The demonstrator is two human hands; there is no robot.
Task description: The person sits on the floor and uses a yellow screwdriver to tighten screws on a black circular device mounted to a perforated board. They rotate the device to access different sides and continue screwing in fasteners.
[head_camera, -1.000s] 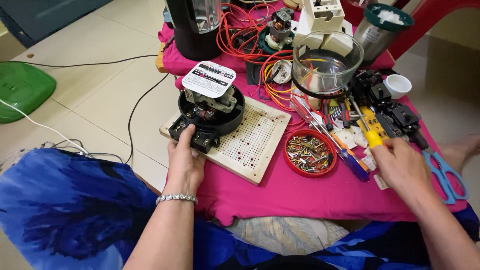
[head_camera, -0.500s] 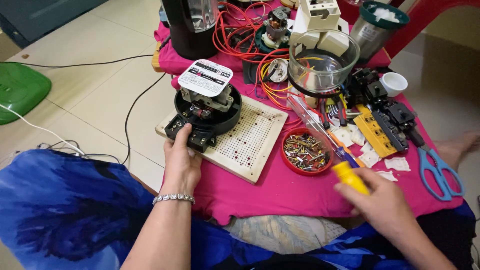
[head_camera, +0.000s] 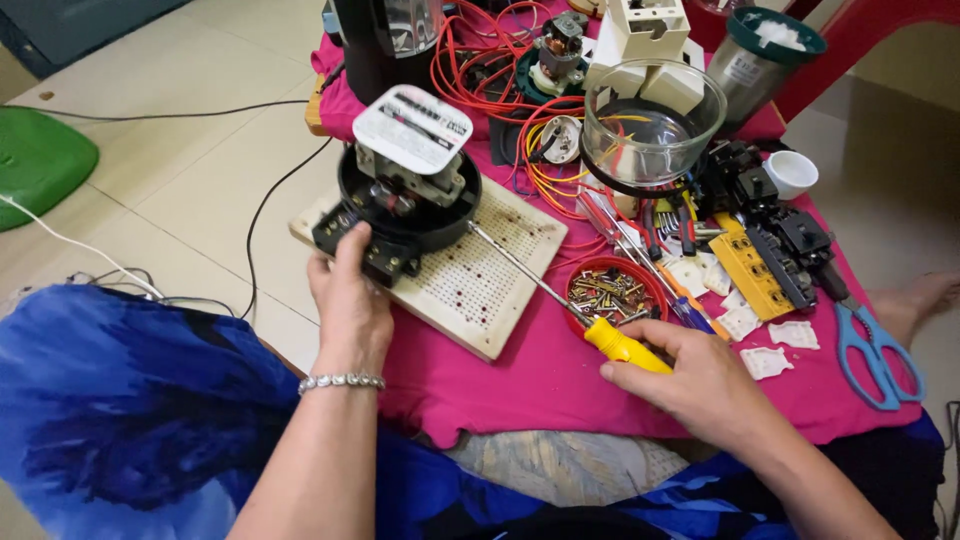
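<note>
Head view. A red bowl filled with small screws and metal bits is seen just at 12 o'clock of the right hand. A clear glass bowl stands further off toward 12 o'clock, with coloured wires seen through it. A small white cup sits at 3 o'clock of the glass bowl; its contents cannot be told.

The right hand is closed around the yellow handle of a screwdriver; the shaft is angled toward 10 o'clock, its tip reaching the black round electric meter. The left hand, a bracelet at the wrist, is laid against the meter's black terminal block, fingers curled on it. The meter rests on a perforated white board.

All is set on a pink cloth over a low table; blue-handled scissors lie at 3 o'clock of the right hand. Pale floor tiles are seen at 9 o'clock.
</note>
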